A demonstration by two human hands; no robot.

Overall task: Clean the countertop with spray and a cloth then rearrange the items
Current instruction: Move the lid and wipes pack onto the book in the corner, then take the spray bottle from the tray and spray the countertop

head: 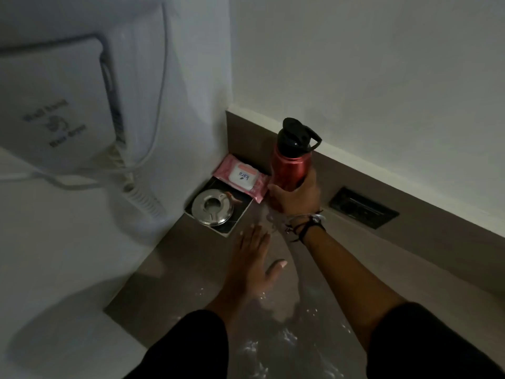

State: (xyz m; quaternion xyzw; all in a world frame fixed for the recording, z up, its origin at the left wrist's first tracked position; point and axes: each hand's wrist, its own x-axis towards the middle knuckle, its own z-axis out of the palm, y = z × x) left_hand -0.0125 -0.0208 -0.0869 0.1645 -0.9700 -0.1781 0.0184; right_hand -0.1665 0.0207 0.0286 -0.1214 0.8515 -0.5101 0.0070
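My right hand [296, 196] grips the lower body of a red metal bottle [291, 165] with a black cap, upright near the back corner of the brown countertop [191, 258]. My left hand [252, 258] is flat and open, palm down over the counter, holding nothing. A pink wet-wipes pack [240, 177] lies in the corner, partly over a dark tray [233, 218] that holds a round steel ashtray [212, 206]. Wet streaks shine on the counter near me. No spray or cloth is in sight.
A white wall-mounted hair dryer [54, 105] with a coiled cord [142, 198] hangs on the left wall. A dark socket plate [363, 207] is set in the brown backsplash on the right. White walls close the corner.
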